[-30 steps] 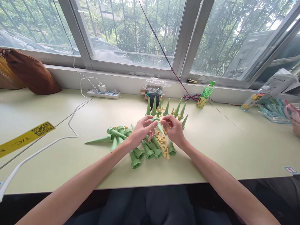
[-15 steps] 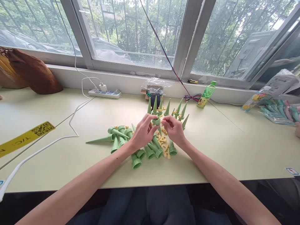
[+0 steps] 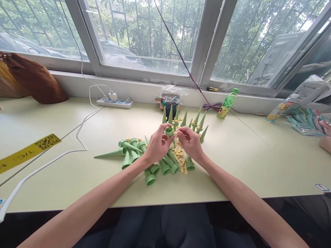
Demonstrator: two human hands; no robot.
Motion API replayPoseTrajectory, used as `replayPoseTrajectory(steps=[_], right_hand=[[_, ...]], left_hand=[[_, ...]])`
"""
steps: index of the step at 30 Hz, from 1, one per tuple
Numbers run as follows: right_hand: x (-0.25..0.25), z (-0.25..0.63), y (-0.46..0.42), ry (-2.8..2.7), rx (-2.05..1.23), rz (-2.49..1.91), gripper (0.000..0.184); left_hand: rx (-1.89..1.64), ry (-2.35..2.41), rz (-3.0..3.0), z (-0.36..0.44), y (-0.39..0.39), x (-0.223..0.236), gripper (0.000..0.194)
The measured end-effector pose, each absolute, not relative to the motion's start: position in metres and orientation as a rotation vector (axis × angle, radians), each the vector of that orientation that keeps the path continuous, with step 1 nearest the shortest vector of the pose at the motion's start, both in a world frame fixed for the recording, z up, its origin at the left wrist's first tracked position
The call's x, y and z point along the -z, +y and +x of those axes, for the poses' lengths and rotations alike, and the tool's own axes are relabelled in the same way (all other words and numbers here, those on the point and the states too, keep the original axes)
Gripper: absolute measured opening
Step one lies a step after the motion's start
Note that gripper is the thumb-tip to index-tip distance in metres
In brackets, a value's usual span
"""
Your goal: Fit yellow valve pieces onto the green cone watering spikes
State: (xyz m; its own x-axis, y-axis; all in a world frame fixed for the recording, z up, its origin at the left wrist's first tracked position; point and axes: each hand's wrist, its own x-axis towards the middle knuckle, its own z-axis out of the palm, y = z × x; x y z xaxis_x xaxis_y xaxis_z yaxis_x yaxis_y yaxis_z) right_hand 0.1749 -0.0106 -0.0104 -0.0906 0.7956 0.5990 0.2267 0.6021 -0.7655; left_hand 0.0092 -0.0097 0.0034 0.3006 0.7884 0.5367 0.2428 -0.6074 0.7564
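My left hand (image 3: 159, 144) grips a green plastic watering spike (image 3: 169, 131) by its collar, the round open end tilted up toward me. Against the collar's right side, my right hand (image 3: 190, 142) pinches a small yellow valve (image 3: 175, 133), mostly hidden by the fingers. Loose yellow valves (image 3: 180, 154) lie in a heap below my hands. Several green spikes (image 3: 134, 148) are piled to the left, and more lie with open collars toward me, such as one spike (image 3: 190, 164) below my right hand. Behind my hands, several spikes (image 3: 196, 119) stand point up, some with yellow valves attached.
A small box with clear plastic wrap (image 3: 171, 96) stands behind the upright spikes. A green-capped bottle (image 3: 228, 103) is at the back right. A power strip (image 3: 115, 103) with a white cable lies back left. Another person's hand (image 3: 325, 142) shows at the right edge.
The spike in my left hand has turned so its open end faces me more. My right hand has shifted slightly left, and the yellow valve now shows against the collar.
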Motion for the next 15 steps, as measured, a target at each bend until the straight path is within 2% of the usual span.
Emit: replayPoseTrajectory(steps=[10, 15], right_hand=[[0.0074, 0.1747, -0.0104, -1.715, -0.564, -0.89, 0.029], [0.008, 0.1755, -0.0101, -1.68, -0.521, -0.885, 0.028]], left_hand=[[-1.317, 0.871, 1.881, 0.0101, -0.0111, -0.0055, 0.037], [-1.313, 0.872, 1.803, 0.0102, -0.0101, -0.0047, 0.051]])
